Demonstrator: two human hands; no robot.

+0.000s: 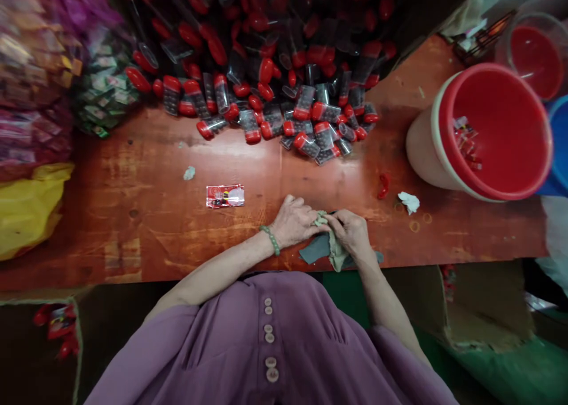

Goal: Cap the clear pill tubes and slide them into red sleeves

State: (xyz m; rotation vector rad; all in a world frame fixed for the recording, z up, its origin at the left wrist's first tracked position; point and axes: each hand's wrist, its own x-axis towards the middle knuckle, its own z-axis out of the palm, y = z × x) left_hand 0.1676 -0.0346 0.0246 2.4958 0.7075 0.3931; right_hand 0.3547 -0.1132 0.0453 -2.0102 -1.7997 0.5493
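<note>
Both hands meet near the table's front edge, over some crumpled cloth. My left hand (pixel 296 220), with a green bead bracelet (pixel 270 240) at its wrist, has its fingers closed on one end of a pale green cloth (pixel 336 251). My right hand (pixel 353 233) pinches the same cloth from the other side. A darker grey-green cloth (pixel 316 249) lies beneath them on the table. To the left of my hands is a flat red printed packet (pixel 225 196).
Many clear containers with red caps (pixel 271 121) are heaped at the back. A red bucket (pixel 497 127) holding small packets stands at the right. Bagged packets (pixel 106 79) and a yellow bag (pixel 31 212) are at the left. White scraps (pixel 409 202) lie right of my hands.
</note>
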